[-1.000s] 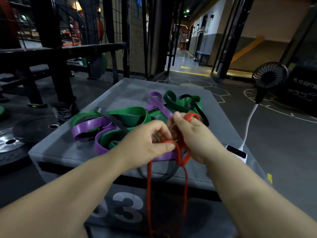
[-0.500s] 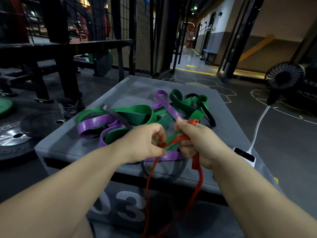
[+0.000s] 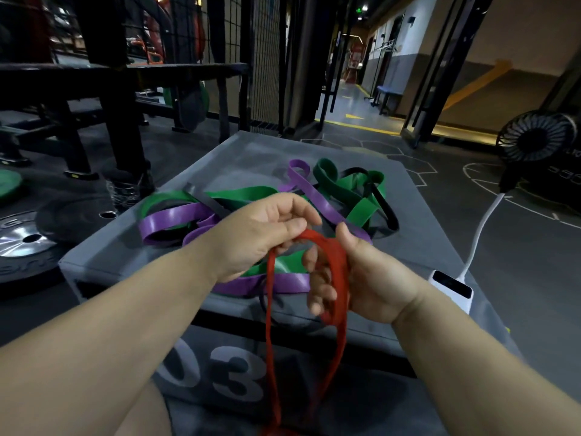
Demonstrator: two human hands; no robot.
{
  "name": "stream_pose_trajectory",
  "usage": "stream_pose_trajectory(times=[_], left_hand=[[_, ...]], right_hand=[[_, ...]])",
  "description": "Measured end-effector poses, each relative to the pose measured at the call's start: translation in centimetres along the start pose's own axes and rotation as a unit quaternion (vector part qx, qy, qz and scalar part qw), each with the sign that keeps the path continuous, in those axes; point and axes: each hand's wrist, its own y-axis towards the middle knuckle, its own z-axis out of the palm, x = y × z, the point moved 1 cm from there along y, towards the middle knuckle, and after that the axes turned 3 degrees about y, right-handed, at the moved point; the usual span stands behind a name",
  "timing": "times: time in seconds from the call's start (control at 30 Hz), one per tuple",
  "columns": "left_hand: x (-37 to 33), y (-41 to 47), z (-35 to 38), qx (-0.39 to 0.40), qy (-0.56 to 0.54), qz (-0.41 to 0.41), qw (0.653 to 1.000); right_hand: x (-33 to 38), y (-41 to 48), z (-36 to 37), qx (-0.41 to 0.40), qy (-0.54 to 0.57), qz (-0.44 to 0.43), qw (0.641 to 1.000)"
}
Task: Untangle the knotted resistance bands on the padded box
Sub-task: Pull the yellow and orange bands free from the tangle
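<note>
A tangle of green bands (image 3: 355,196), purple bands (image 3: 171,220) and a black band (image 3: 388,212) lies on the grey padded box (image 3: 251,155). A thin red band (image 3: 271,341) hangs as a long loop over the box's near edge, in front of the "03" on its side. My left hand (image 3: 261,234) pinches the top of the red band between thumb and fingers. My right hand (image 3: 355,278) has the red band running across its palm, fingers loosely curled around it. Both hands hover over the near part of the pile.
A white power bank (image 3: 452,287) lies on the box's right edge, with a white cable up to a black fan (image 3: 534,136). Weight plates (image 3: 22,243) lie on the floor at left. A black bench frame (image 3: 119,89) and wire mesh stand behind.
The red band has come free of the pile and now hangs as an open loop. My hands moved apart, the right one turning palm-up under the band.
</note>
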Motion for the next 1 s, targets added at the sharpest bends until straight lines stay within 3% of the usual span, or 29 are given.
stream_pose_trajectory(times=[0.1,0.23,0.4,0.6,0.8,1.0], left_hand=[[-0.1,0.1,0.6,-0.008,0.094,0.040,0.995],[0.5,0.5,0.9,-0.073,0.137,0.083,0.984],[1.1,0.8,1.4,-0.089,0.114,0.103,0.984],[1.9,0.2,2.3,-0.012,-0.038,-0.022,0.999],[1.0,0.4,1.6,-0.040,0.048,0.038,0.997],[0.7,0.3,1.9,-0.055,-0.011,0.068,0.996]], right_hand=[[0.0,0.2,0.9,0.044,-0.020,0.005,0.999],[0.1,0.0,1.6,0.078,0.029,0.011,0.996],[0.3,0.1,2.0,0.139,0.078,0.029,0.987],[1.3,0.1,1.3,0.139,0.108,0.019,0.984],[0.9,0.0,1.0,0.123,0.130,0.058,0.982],[0.0,0.4,1.1,0.192,0.211,0.050,0.957]])
